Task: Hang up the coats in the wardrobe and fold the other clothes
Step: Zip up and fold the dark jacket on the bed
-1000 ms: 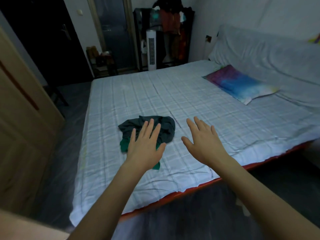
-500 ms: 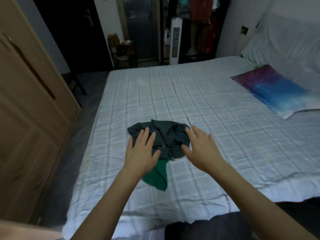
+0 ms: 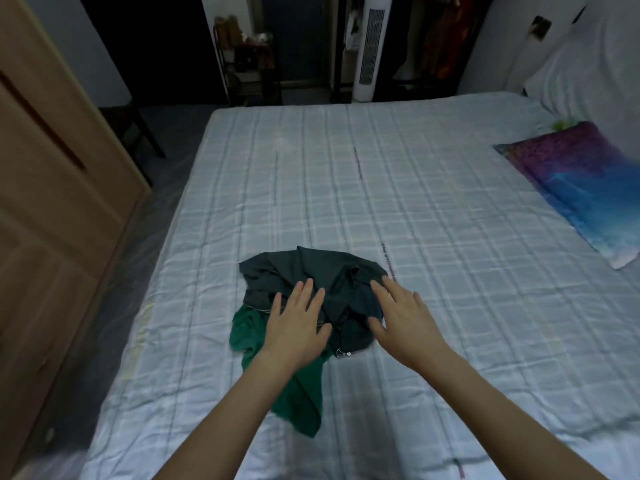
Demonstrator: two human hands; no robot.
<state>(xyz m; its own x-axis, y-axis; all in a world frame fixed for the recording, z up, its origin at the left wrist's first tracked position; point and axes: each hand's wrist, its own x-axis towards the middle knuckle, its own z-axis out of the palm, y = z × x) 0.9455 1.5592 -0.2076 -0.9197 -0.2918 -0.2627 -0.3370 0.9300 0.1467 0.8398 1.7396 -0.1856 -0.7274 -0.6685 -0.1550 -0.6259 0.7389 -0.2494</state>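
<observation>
Now, far left: wardrobe [image 3: 52, 209], wood doors shut, standing beside the bed [image 3: 433, 209]. No coat visible on the sheet, so hang-up part isn't what's in hand here.

Next right, mid-bed near your edge: one crumpled garment [image 3: 311, 275], dark top layer w/ a brighter green part spilling toward you. Bunched, not flat, no clear shape to it yet.

Your left hand [image 3: 298, 327] is over the garment's left-centre, palm down, fingers straight & spread, gripping nothing. Can't tell if it's touching the cloth or just above it.

Your right hand [image 3: 405, 323] is at the garment's right edge, also flat, fingers relaxed & apart, nothing held. Same doubt re contact.

Farther right: pillow [image 3: 581, 188], purple-blue, well apart from the garment. Back wall: tower fan [image 3: 367, 53] & a dark rack w/ clothes, too dim to read.

Step, as I judge it: start of folding this piece; reach is about done, grasp not yet made.

Next move calls for: pinch two edges or corners, lift & shake out or spread flat on the sheet, find hem/shoulders before any fold. Green part is tucked under the dark; free that first or it'll fold lumpy. Plenty of bare sheet beyond it to lay it out.
</observation>
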